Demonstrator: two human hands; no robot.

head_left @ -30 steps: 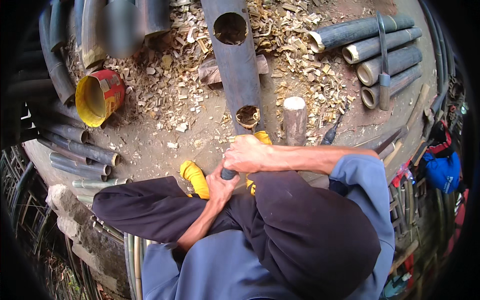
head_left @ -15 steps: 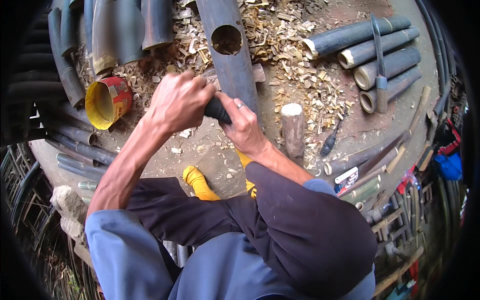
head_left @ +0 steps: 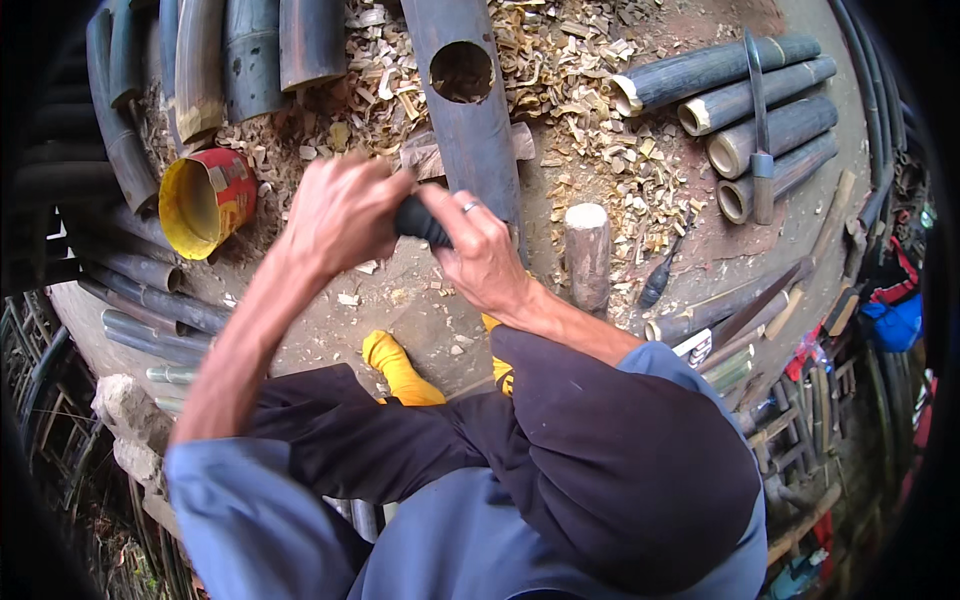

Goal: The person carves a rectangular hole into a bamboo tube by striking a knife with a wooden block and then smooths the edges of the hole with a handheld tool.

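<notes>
My left hand (head_left: 340, 215) is closed in a fist, slightly smeared by motion, at one end of a short black cylindrical grip (head_left: 421, 222). The fingers of my right hand (head_left: 487, 252), which wears a ring, close round the grip's other end. Any further part of that tool is hidden by the hands. Just beyond them lies a dark bamboo tube (head_left: 470, 145) with a round hole (head_left: 462, 72) cut in its upper side. Its near end lies close to my right hand. A wooden block (head_left: 522, 142) shows under the tube.
A red and yellow tin (head_left: 200, 203) lies on its side at left, below several bamboo tubes (head_left: 253, 60). Wood shavings (head_left: 580, 60) cover the ground. At right are a short log (head_left: 587, 258), a dark pointed tool (head_left: 655, 285), and a long blade (head_left: 757, 100) lying across cut bamboo (head_left: 775, 125).
Both hands, with the black grip between them, have shifted slightly left and nearer to me relative to the bamboo tube. The view has also moved a little.
</notes>
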